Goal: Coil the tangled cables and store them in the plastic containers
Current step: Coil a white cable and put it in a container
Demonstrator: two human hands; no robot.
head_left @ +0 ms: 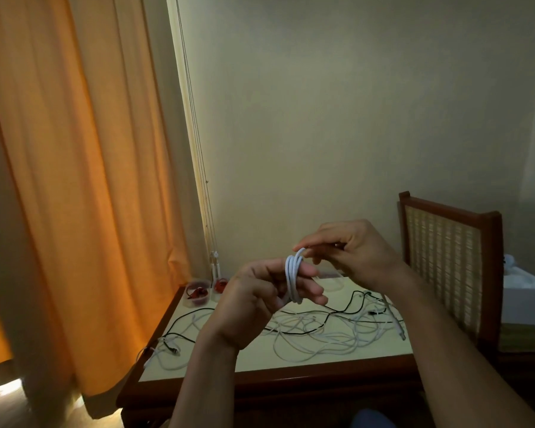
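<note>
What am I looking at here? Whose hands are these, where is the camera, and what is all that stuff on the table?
There is no machine here, only a person doing a chore. The one picture comes from a camera worn on the person's head, looking forward and down, so the two arms reach in from the bottom edge. The left hand has a white cable wound in loops round its fingers. The right hand pinches the top of those loops. Below them is a table with a tangle of loose cables, white and black. At its far left corner stand clear plastic containers with something red inside. A chair stands to the right, a curtain to the left.
</note>
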